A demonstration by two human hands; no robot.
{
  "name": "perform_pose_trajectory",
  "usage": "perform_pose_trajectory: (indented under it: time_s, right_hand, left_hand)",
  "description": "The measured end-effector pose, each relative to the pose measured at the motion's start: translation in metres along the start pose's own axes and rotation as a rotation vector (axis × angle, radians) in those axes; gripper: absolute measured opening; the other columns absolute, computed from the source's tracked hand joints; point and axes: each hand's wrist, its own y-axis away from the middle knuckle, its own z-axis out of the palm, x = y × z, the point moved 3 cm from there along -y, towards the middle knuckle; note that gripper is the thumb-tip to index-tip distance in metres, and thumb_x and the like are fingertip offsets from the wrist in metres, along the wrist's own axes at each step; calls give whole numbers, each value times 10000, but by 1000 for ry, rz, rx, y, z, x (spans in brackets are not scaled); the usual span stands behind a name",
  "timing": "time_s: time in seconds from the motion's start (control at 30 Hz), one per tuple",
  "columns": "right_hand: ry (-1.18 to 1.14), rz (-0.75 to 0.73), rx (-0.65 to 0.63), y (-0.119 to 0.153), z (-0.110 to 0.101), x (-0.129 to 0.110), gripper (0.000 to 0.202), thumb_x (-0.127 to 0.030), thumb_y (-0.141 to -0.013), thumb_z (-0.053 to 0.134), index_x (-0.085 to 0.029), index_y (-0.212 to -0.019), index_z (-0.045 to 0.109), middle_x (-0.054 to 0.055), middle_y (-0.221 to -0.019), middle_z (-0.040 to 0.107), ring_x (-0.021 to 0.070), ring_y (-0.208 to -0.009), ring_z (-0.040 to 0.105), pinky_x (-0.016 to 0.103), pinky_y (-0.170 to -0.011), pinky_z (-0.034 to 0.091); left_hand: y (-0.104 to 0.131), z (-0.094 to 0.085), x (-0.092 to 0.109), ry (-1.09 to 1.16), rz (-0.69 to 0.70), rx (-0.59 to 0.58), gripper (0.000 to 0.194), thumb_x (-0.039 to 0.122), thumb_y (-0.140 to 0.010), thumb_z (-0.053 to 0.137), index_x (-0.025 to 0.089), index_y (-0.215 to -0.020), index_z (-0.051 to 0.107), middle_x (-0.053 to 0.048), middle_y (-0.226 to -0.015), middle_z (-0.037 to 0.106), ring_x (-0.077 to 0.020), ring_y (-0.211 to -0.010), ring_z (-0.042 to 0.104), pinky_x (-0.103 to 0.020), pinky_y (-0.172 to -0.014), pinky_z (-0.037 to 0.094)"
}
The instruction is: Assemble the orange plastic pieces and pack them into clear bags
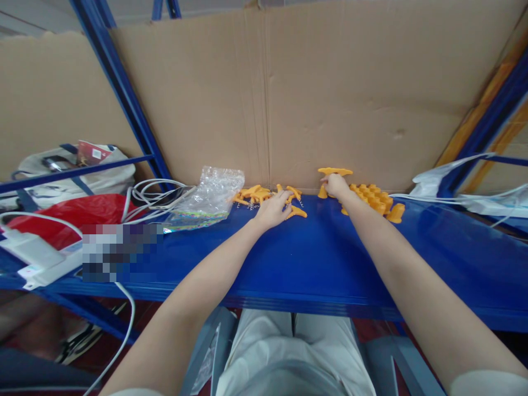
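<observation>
My left hand (pixel 273 210) lies over a pile of orange corkscrews (pixel 256 194), fingers spread and touching the pieces. Thin spiral metal screws show below some of their curved handles. One loose orange handle (pixel 297 212) rests just right of my left thumb. Farther right, my right hand (pixel 337 185) is closed around an orange corkscrew (pixel 335 171), whose wide handle shows above my fingers. What lies inside that grip is mostly hidden. Beside it stands a small orange cone-shaped piece (pixel 322 192). A cluster of orange cup-like pieces (pixel 371 198) sits right of my right wrist.
The blue shelf top (pixel 305 258) has cardboard (pixel 330 88) behind it. A clear plastic bag (pixel 214 192), white cables (pixel 154 192), a red bag (pixel 78 220) and a white power strip (pixel 45 264) lie left. White plastic (pixel 449 173) hangs at right.
</observation>
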Motion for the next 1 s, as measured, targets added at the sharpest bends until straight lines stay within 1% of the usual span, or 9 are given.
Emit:
perform_pose_trajectory:
  time_s: [0.07, 0.13, 0.23, 0.4, 0.5, 0.63, 0.8, 0.9, 1.0]
  right_hand:
    - [11, 4, 8, 1, 1, 2, 445, -34, -829, 472, -138, -1174, 732, 176, -1212, 695, 323, -1166, 638, 474, -1017, 477]
    - [15, 11, 14, 2, 2, 4, 442, -31, -834, 475, -135, -1180, 729, 184, -1208, 694, 316, -1150, 645, 470, -1014, 477]
    - [12, 24, 22, 4, 3, 3, 437, -45, -854, 471, -146, -1196, 723, 174, -1214, 693, 310, -1162, 636, 451, -1019, 469]
    - [49, 107, 11, 8, 1, -1, 423, -97, -904, 460, -139, -1255, 691, 180, -1288, 655, 320, -1204, 615, 422, -1018, 466]
    - [94, 108, 13, 9, -1, -3, 413, -123, -914, 469, -159, -1259, 694, 159, -1301, 652, 318, -1208, 614, 401, -1009, 478]
    - [128, 90, 15, 8, -2, -1, 408, -146, -924, 462, -163, -1253, 701, 151, -1273, 671, 326, -1194, 623, 403, -1002, 486]
    - [158, 52, 14, 0, 2, 8, 438, -122, -895, 441, -178, -1233, 714, 146, -1190, 711, 335, -1155, 645, 417, -941, 513]
    - [175, 17, 25, -7, 6, 13, 438, -156, -898, 423, -174, -1218, 721, 157, -1135, 722, 341, -1116, 660, 424, -897, 521]
    - [169, 10, 22, -11, 9, 17, 412, -193, -909, 433, -178, -1190, 734, 161, -1108, 723, 341, -1100, 665, 428, -891, 511]
  left_hand:
    - [0, 1, 0, -9, 11, -5, 301, 188, -889, 551, 196, -1190, 560, -116, -1254, 650, -247, -1157, 627, -385, -966, 517]
    - [0, 1, 0, -18, 19, -9, 293, 180, -883, 559, 190, -1176, 565, -117, -1235, 658, -251, -1150, 629, -380, -954, 520]
    - [-1, 2, 1, -22, 26, -11, 292, 167, -873, 574, 183, -1164, 572, -110, -1207, 664, -246, -1132, 636, -362, -935, 527]
    - [-1, 3, 0, -32, 40, -15, 287, 172, -875, 571, 186, -1161, 574, -92, -1187, 668, -239, -1123, 639, -352, -924, 534]
    - [0, 3, 0, -39, 40, -16, 284, 189, -882, 563, 194, -1166, 577, -82, -1197, 668, -233, -1111, 644, -351, -918, 540]
    - [-1, 2, 1, -45, 26, -48, 269, 199, -890, 562, 189, -1158, 587, -82, -1153, 685, -230, -1062, 662, -348, -887, 548]
    - [-1, 1, 5, -28, 28, -84, 260, 165, -887, 569, 167, -1146, 593, -98, -1114, 689, -241, -1081, 657, -339, -889, 537]
    - [-1, 0, 6, -17, 27, -100, 248, 152, -890, 565, 162, -1136, 595, -98, -1086, 692, -244, -1082, 659, -336, -891, 532]
    - [-1, 1, 6, -15, 26, -115, 229, 162, -899, 563, 159, -1125, 596, -102, -1074, 696, -248, -1084, 660, -339, -897, 528]
